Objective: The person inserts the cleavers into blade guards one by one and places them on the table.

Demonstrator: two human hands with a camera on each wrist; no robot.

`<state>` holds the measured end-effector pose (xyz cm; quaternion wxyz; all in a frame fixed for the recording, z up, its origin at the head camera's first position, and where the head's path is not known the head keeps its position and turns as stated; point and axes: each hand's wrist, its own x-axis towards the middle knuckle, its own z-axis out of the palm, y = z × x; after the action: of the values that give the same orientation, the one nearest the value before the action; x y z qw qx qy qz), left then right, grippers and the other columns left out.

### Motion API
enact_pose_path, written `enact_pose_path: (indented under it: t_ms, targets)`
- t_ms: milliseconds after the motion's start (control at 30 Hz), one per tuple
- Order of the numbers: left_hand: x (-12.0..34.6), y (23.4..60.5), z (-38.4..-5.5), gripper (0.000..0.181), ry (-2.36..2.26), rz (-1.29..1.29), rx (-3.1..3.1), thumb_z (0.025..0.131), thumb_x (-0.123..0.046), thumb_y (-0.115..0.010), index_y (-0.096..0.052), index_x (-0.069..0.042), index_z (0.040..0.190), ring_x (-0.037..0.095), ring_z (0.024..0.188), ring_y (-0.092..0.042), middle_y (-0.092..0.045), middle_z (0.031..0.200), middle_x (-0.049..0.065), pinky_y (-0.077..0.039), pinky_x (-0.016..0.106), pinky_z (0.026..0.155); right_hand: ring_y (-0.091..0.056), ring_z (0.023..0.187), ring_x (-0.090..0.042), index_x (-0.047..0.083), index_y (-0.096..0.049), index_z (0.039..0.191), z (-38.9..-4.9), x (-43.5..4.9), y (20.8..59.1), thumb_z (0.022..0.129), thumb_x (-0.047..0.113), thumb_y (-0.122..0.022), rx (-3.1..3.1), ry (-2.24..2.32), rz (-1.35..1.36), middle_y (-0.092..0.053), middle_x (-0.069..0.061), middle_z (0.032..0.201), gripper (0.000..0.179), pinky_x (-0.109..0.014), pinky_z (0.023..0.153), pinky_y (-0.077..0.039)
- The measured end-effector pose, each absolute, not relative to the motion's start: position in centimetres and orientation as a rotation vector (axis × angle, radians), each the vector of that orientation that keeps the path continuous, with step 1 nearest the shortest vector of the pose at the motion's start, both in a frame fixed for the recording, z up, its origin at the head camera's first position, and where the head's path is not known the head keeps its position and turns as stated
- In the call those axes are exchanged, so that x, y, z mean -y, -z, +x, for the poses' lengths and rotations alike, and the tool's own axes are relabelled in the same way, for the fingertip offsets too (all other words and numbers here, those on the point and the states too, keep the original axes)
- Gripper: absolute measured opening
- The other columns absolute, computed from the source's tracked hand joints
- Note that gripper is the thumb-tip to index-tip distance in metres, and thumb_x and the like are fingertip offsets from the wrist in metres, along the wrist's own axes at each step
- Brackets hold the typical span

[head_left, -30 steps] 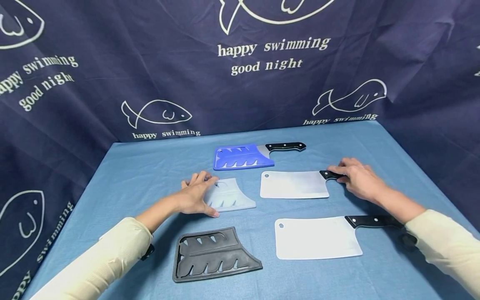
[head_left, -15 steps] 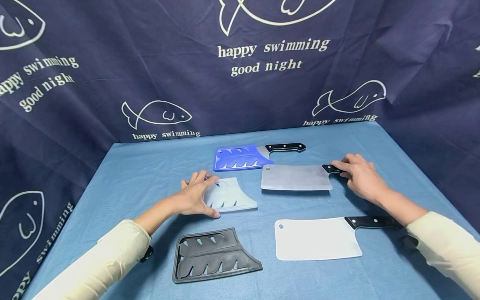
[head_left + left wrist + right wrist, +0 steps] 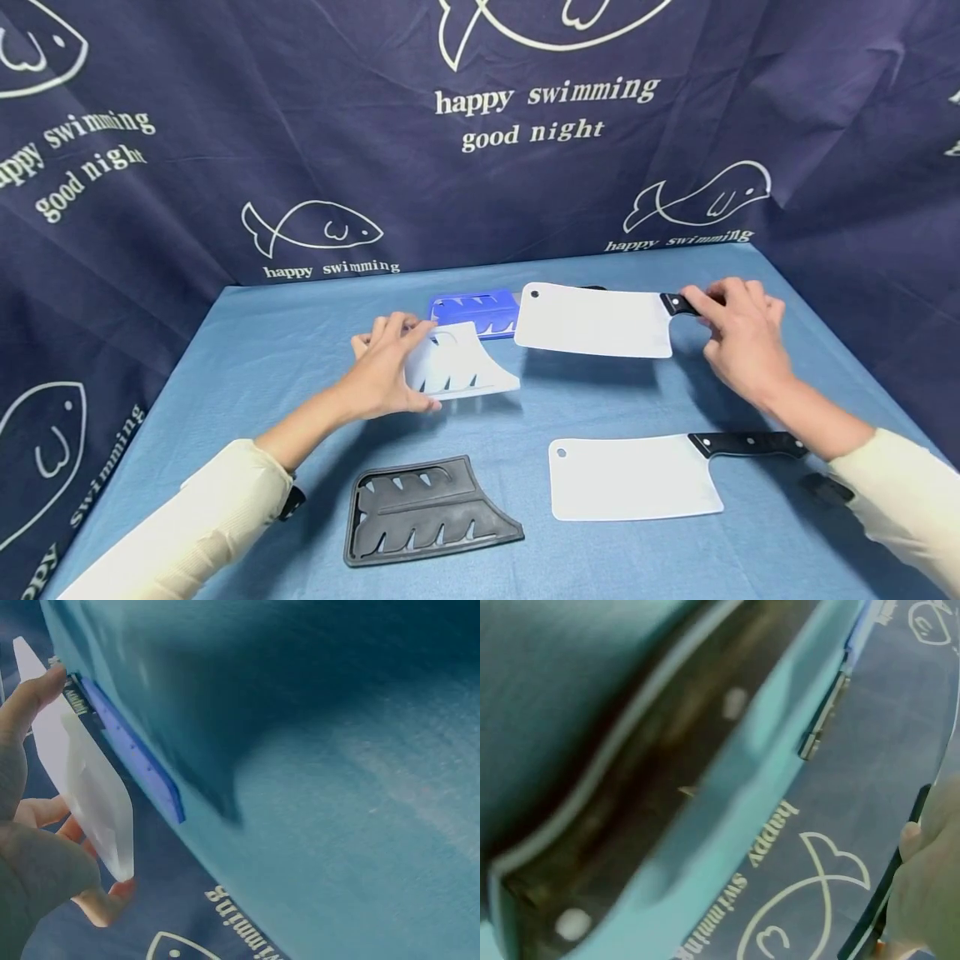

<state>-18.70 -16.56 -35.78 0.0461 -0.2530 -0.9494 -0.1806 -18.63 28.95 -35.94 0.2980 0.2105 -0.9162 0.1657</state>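
Note:
My left hand (image 3: 382, 367) grips a white plastic blade guard (image 3: 461, 362) by its left end, thumb at the near edge and fingers at the far edge. The guard (image 3: 86, 780) is clear of the cloth in the left wrist view. With my right hand (image 3: 742, 346) I hold a cleaver (image 3: 592, 321) by its black handle, mostly hidden in my fingers. Its blade hangs above the table, pointing left toward the guard's open side. Close to the camera in the right wrist view is the handle (image 3: 660, 765) of a second cleaver (image 3: 633, 479), which lies flat.
A black blade guard (image 3: 435, 512) lies at the front left of the blue cloth (image 3: 262, 358). Behind the raised blade, a blue blade guard (image 3: 472, 310) covers a third cleaver, partly hidden. A dark printed curtain (image 3: 480, 208) stands along the back and sides.
The right hand has lifted its cleaver off the cloth, moving it away from me and slightly right. The left hand has raised the white blade guard, which was lying flat.

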Motion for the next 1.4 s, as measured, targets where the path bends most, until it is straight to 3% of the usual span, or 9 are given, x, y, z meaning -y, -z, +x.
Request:
enact_pose_path:
  t_ms: [433,1067,1400]
  targets:
    - [16.3,33.7,-17.6,0.105,0.52,-0.776,2.742,0.051,-0.046,-0.091,-0.045,-0.018,0.142,0.029,0.114,-0.033,-0.041,0.13,0.011,-0.022,0.052,0.088,-0.038,0.089,-0.045,0.01,-0.062,0.113,-17.5,-28.8,34.0,0.062,-0.017,-0.042,2.235,-0.416,0.63,-0.048,-0.023,0.1,0.061,-0.061,0.074,-0.021]
    - [16.6,33.4,-17.6,0.105,0.498,-0.773,2.691,0.051,-0.045,-0.092,-0.046,-0.017,0.141,0.03,0.115,-0.033,-0.041,0.13,0.012,-0.023,0.054,0.086,-0.036,0.087,-0.047,0.009,-0.062,0.115,-16.9,-28.3,33.8,0.072,-0.009,-0.035,2.216,-0.37,0.663,-0.048,-0.026,0.101,0.054,-0.063,0.074,-0.02]
    - [16.5,33.1,-17.5,0.105,0.366,-0.783,2.658,0.047,-0.048,-0.091,-0.048,-0.018,0.138,0.029,0.11,-0.038,-0.044,0.127,0.01,-0.025,0.057,0.087,-0.037,0.084,-0.048,0.007,-0.065,0.112,-16.7,-27.6,33.5,0.066,-0.017,-0.036,2.114,-0.379,0.7,-0.05,-0.027,0.098,0.06,-0.064,0.071,-0.018]
